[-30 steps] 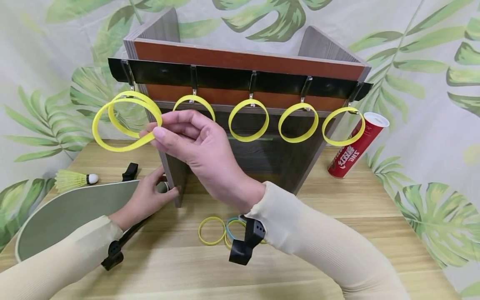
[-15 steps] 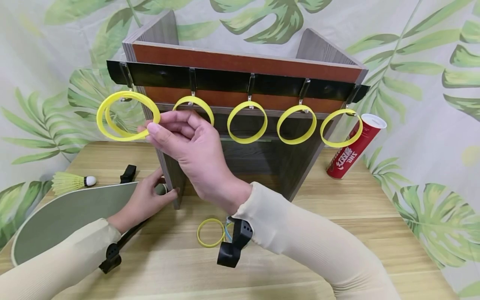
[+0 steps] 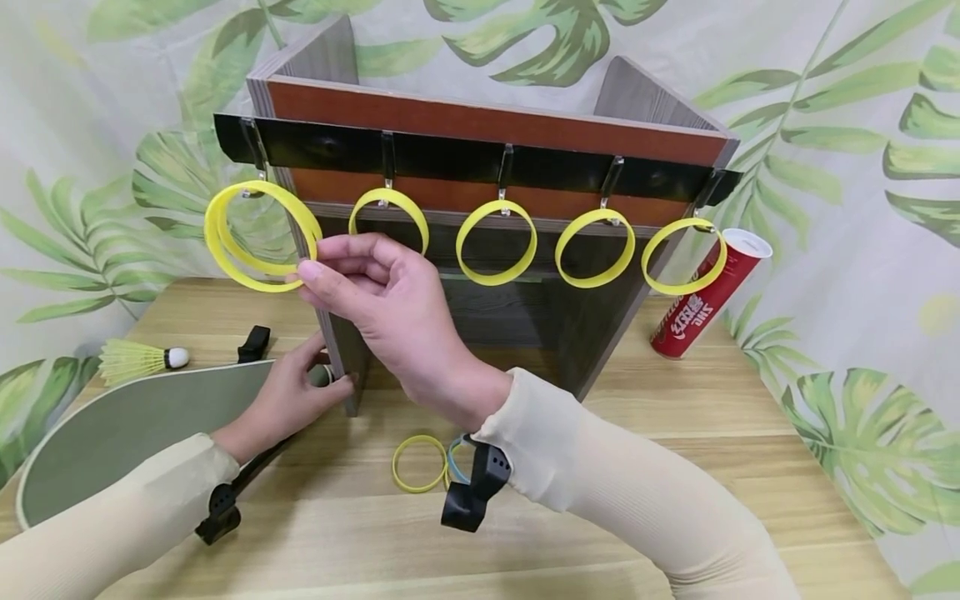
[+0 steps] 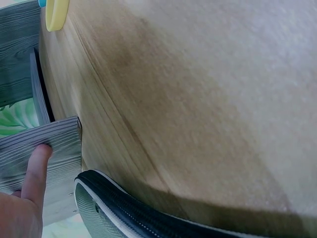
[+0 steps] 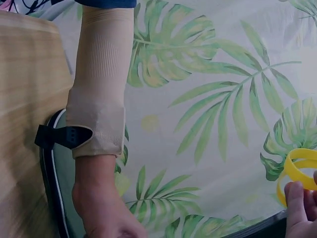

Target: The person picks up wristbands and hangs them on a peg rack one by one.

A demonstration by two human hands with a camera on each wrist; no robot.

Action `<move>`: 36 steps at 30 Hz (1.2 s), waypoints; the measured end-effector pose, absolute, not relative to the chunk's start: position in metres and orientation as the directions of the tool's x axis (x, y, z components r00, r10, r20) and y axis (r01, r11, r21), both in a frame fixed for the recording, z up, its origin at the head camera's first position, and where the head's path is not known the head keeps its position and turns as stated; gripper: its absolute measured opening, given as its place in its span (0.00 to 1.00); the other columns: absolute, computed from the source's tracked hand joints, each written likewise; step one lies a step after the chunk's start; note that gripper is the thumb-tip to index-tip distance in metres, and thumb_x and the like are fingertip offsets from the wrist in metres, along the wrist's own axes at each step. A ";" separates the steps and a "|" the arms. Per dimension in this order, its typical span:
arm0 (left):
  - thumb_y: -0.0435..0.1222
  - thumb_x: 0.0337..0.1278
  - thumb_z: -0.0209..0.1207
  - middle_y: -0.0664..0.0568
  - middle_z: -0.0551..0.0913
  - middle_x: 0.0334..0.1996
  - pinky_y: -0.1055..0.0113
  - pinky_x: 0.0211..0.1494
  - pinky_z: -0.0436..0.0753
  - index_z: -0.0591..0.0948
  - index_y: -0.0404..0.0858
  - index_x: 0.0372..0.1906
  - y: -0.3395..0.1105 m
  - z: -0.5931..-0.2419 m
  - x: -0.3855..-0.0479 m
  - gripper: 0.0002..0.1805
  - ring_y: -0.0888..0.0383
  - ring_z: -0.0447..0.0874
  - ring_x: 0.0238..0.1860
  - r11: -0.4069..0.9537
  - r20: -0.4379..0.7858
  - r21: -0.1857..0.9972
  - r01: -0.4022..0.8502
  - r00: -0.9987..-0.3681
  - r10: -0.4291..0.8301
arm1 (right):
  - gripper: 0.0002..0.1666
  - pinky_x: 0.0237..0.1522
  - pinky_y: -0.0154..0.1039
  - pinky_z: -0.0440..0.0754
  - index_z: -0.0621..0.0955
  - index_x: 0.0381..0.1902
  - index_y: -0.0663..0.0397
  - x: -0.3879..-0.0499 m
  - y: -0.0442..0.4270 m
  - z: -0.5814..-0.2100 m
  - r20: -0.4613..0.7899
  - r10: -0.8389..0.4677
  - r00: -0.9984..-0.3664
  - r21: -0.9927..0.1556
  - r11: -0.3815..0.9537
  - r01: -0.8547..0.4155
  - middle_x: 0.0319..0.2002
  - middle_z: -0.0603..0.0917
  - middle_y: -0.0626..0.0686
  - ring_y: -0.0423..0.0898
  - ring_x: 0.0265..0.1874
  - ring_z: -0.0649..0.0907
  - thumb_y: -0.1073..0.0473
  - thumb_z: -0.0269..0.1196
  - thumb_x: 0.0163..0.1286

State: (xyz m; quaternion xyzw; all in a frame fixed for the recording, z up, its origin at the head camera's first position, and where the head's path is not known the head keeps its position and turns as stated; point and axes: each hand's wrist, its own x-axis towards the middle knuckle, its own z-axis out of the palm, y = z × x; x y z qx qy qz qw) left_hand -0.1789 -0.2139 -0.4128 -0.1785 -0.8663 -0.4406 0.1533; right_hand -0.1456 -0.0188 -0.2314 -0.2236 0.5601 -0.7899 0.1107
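Right hand (image 3: 401,315) pinches yellow ring (image 3: 260,286); left hand (image 3: 291,393) grips side panel (image 4: 62,161).

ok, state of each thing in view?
Leftmost two yellow rings: overlapping, front one pinched by right hand
Four yellow rings rightward: hanging
Gray stand: upright, gripped by left hand
Loose rings: lying flat, partly hidden
Red shuttlecock tube: standing upright
Shuttlecock: on its side
Green racket case: lying down
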 end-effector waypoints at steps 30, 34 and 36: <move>0.31 0.56 0.69 0.36 0.87 0.56 0.83 0.55 0.72 0.78 0.34 0.65 -0.213 -0.409 -0.173 0.29 0.82 0.72 0.51 0.580 0.361 0.726 0.371 -0.922 0.139 | 0.14 0.60 0.45 0.86 0.81 0.56 0.71 -0.148 0.027 -0.243 0.142 -0.689 -0.711 -0.989 -0.066 -0.134 0.54 0.87 0.70 0.57 0.55 0.90 0.69 0.60 0.77; 0.29 0.57 0.68 0.38 0.88 0.56 0.83 0.53 0.74 0.78 0.36 0.66 -0.213 -0.409 -0.175 0.29 0.78 0.76 0.49 0.570 0.361 0.728 0.380 -0.920 0.153 | 0.13 0.57 0.44 0.87 0.81 0.54 0.71 -0.155 0.039 -0.258 0.066 -0.708 -0.703 -0.993 0.020 -0.114 0.52 0.88 0.71 0.50 0.50 0.92 0.70 0.61 0.76; 0.29 0.58 0.68 0.38 0.88 0.56 0.82 0.52 0.75 0.78 0.37 0.66 -0.213 -0.409 -0.176 0.29 0.76 0.78 0.48 0.572 0.356 0.727 0.379 -0.921 0.158 | 0.12 0.56 0.42 0.87 0.82 0.53 0.70 -0.159 0.047 -0.266 0.023 -0.707 -0.706 -0.990 0.082 -0.114 0.51 0.89 0.69 0.47 0.48 0.92 0.69 0.61 0.76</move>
